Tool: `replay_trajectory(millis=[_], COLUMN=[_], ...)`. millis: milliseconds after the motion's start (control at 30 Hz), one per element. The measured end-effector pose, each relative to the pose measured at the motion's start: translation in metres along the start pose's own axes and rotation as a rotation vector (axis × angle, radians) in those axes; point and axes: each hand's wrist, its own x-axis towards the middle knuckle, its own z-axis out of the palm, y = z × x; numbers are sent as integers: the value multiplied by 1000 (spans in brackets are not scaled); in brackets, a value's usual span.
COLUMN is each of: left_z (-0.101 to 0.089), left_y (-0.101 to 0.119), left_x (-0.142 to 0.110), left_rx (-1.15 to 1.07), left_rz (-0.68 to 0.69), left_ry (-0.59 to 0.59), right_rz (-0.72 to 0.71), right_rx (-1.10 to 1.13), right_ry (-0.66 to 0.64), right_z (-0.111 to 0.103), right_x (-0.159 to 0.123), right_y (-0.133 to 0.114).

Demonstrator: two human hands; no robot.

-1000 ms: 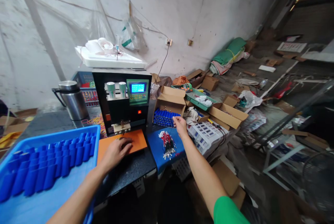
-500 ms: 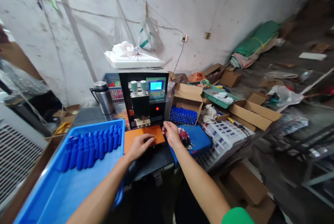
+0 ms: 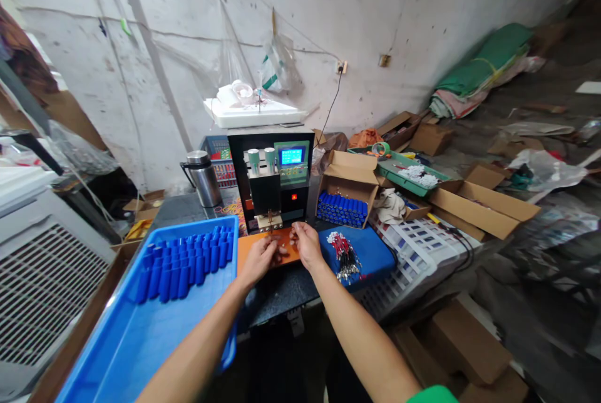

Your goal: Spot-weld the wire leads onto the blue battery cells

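Wires point(image 3: 345, 259) near left edge of blue cloth point(image 3: 378, 248), probably for easy reach; right hand point(image 3: 306, 245) bunched, left hand point(image 3: 261, 257) half-curled over orange board point(image 3: 245, 248); grip in either unclear.

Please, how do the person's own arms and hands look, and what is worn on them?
Left hand and right hand are ungloved, wrists without watches. Both forearms are bare; a green sleeve shows on the right arm only.

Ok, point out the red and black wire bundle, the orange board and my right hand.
Red and black wire bundle point(image 3: 346, 258): head view, middle of the wires.
Orange board point(image 3: 245, 245): head view, bare left end.
Right hand point(image 3: 307, 246): head view, its back.
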Motion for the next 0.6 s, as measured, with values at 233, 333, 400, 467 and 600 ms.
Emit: replay_trajectory(millis=[233, 333, 400, 467, 600], left_z=[3, 4, 3, 1, -5], left_y=[-3, -5, -7, -9, -12], left_x=[3, 3, 3, 4, 5], left_rx=[70, 110, 137, 194, 406], left_rz=[-14, 5, 27, 80, 232], left_ry=[-22, -31, -14, 17, 89], right_rz=[-50, -48, -45, -28, 6], right_rx=[-104, -79, -63, -92, -310], right_ry=[15, -9, -32, -78, -224], right_z=[4, 3, 1, -2, -4], right_x=[-5, -6, -6, -7, -11], right_y=[-3, -1, 0, -1, -4])
